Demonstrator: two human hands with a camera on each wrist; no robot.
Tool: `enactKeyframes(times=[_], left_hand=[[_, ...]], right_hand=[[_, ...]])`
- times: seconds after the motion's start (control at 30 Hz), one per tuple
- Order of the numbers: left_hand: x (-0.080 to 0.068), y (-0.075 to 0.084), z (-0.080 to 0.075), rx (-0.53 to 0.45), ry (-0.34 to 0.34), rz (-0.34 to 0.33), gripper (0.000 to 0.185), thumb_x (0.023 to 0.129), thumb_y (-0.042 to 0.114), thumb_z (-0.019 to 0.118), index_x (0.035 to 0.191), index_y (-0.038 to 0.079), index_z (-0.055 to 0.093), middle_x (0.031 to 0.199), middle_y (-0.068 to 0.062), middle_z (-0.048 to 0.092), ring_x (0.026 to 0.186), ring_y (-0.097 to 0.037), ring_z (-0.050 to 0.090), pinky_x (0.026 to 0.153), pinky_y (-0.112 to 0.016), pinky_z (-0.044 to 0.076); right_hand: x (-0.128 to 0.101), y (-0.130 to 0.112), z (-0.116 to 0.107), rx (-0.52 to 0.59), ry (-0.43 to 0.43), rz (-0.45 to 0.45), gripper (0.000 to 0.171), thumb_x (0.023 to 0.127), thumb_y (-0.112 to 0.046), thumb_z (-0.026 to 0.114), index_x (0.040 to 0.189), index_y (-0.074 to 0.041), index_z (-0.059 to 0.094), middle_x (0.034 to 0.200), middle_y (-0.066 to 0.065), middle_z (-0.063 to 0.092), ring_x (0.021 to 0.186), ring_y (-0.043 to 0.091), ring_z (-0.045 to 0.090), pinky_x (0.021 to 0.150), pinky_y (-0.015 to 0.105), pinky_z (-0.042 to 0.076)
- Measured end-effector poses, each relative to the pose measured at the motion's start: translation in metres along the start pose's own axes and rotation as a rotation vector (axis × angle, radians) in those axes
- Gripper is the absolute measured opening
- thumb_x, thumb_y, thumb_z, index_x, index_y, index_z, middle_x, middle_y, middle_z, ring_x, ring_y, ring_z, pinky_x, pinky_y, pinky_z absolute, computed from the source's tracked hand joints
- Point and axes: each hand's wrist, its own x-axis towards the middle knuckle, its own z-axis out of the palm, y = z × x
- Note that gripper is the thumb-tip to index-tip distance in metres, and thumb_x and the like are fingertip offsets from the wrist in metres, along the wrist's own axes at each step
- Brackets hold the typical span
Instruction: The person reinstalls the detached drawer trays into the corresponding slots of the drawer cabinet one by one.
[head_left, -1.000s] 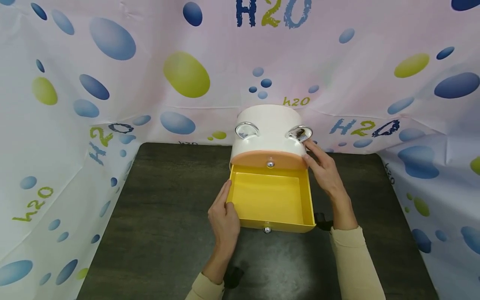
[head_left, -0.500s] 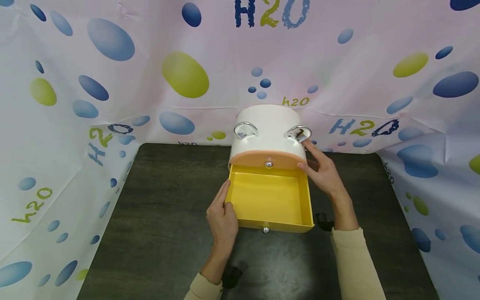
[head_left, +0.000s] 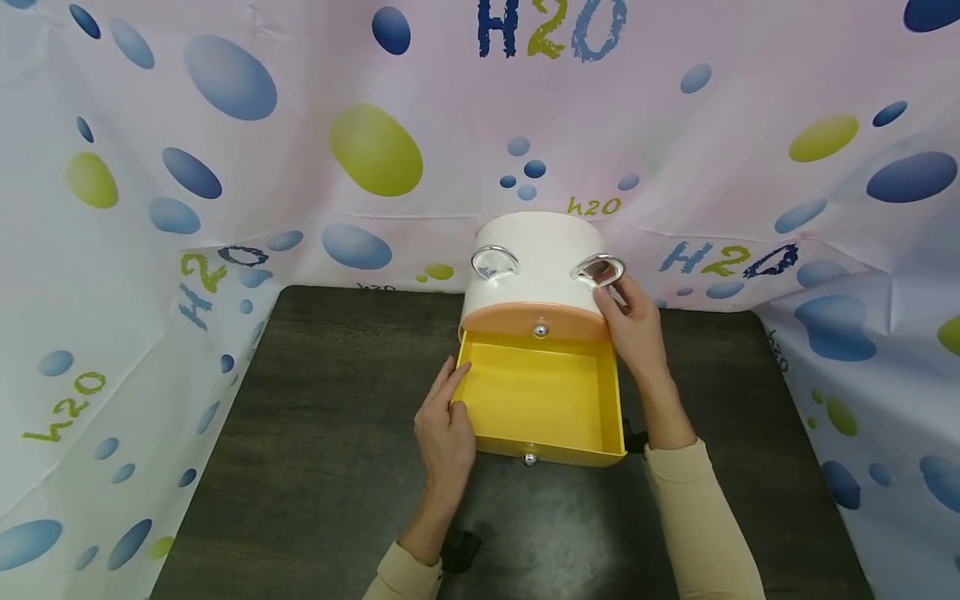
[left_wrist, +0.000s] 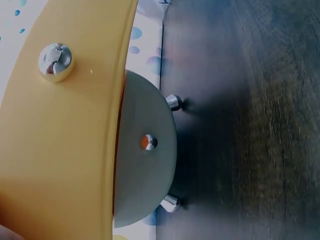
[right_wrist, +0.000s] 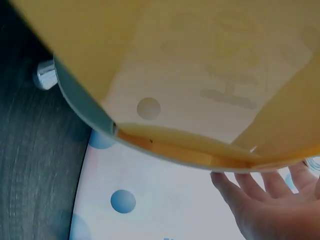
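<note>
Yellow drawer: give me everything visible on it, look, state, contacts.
The yellow drawer is glossy, plastic-looking, with a shallow rectangular tray and a round chrome knob centred on its front. It is pulled well out of the white cabinet, just below the closed orange drawer, and hangs level above the dark table. Inside looks empty. The left hand grips its near-left corner, fingers along the side wall. The right hand rests on the cabinet's right side, above the drawer's right wall.
</note>
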Motion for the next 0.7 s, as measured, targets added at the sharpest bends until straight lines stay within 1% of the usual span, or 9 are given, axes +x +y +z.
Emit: enactKeyframes(times=[0.07,0.1,0.2,0.3,0.37,0.47,0.57,0.6,0.7], left_hand=[[0.001,-0.001,0.0,-0.004,-0.017,-0.013,0.053,0.089,-0.01,0.041,0.125,0.015,0.071,0.139,-0.008,0.059,0.039,-0.015,0.028,0.04,-0.024,0.023],[0.002,-0.001,-0.001,0.004,-0.022,-0.019,0.053,0.089,-0.009,0.041,0.124,0.017,0.071,0.138,-0.008,0.059,0.04,-0.014,0.039,0.04,-0.023,0.023],[0.003,-0.002,-0.002,0.017,-0.06,-0.026,0.053,0.09,-0.007,0.043,0.126,0.019,0.07,0.136,-0.009,0.06,0.04,-0.015,0.045,0.039,-0.022,0.023],[0.005,-0.003,-0.004,0.055,-0.11,-0.03,0.053,0.09,-0.004,0.046,0.129,0.023,0.068,0.136,-0.008,0.06,0.037,-0.009,0.036,0.037,-0.021,0.022],[0.006,-0.004,-0.006,0.08,-0.147,-0.032,0.053,0.09,-0.001,0.049,0.132,0.026,0.066,0.134,-0.009,0.063,0.036,-0.007,0.019,0.036,-0.021,0.021],[0.008,-0.005,-0.009,0.136,-0.2,-0.012,0.052,0.089,0.005,0.055,0.135,0.028,0.063,0.11,-0.009,0.072,0.038,-0.006,0.016,0.036,-0.022,0.023],[0.011,-0.006,-0.013,0.18,-0.251,0.033,0.052,0.088,0.012,0.063,0.138,0.027,0.061,0.105,-0.01,0.073,0.039,-0.011,0.026,0.037,-0.026,0.031],[0.012,-0.007,-0.014,0.196,-0.269,0.046,0.052,0.088,0.016,0.065,0.139,0.027,0.06,0.107,-0.009,0.073,0.042,-0.013,0.038,0.041,-0.027,0.038],[0.014,-0.008,-0.019,0.211,-0.333,0.069,0.058,0.087,0.025,0.072,0.143,0.025,0.056,0.13,-0.008,0.065,0.077,-0.022,0.068,0.067,-0.037,0.057]], right_hand=[[0.0,0.001,-0.002,-0.024,-0.032,0.004,0.044,0.101,-0.017,0.059,0.141,0.0,0.052,0.149,0.021,0.046,0.14,0.03,0.04,0.11,0.053,0.037],[0.0,0.001,-0.003,-0.032,-0.048,0.007,0.046,0.101,-0.018,0.059,0.143,-0.001,0.051,0.15,0.021,0.045,0.141,0.03,0.04,0.11,0.053,0.036],[0.0,0.001,-0.006,-0.058,-0.082,0.032,0.05,0.102,-0.023,0.058,0.147,-0.005,0.047,0.152,0.018,0.043,0.141,0.029,0.039,0.11,0.051,0.037],[0.0,0.0,-0.008,-0.078,-0.102,0.045,0.051,0.102,-0.025,0.057,0.149,-0.007,0.045,0.153,0.017,0.042,0.141,0.029,0.04,0.11,0.051,0.037],[0.0,-0.001,-0.008,-0.086,-0.111,0.045,0.052,0.102,-0.026,0.056,0.149,-0.007,0.044,0.154,0.017,0.041,0.141,0.029,0.039,0.11,0.051,0.037],[-0.001,-0.001,-0.009,-0.082,-0.125,0.04,0.052,0.103,-0.027,0.055,0.15,-0.008,0.043,0.155,0.016,0.039,0.141,0.032,0.038,0.109,0.053,0.037],[-0.001,0.001,-0.009,-0.087,-0.132,0.044,0.053,0.103,-0.029,0.055,0.151,-0.01,0.042,0.155,0.016,0.038,0.141,0.033,0.038,0.109,0.055,0.037],[0.0,0.003,-0.009,-0.09,-0.134,0.043,0.054,0.103,-0.029,0.055,0.151,-0.01,0.042,0.156,0.016,0.038,0.141,0.033,0.038,0.109,0.056,0.037],[0.002,0.013,-0.01,-0.11,-0.131,0.048,0.055,0.102,-0.031,0.056,0.152,-0.012,0.042,0.156,0.015,0.038,0.143,0.031,0.036,0.109,0.056,0.037]])
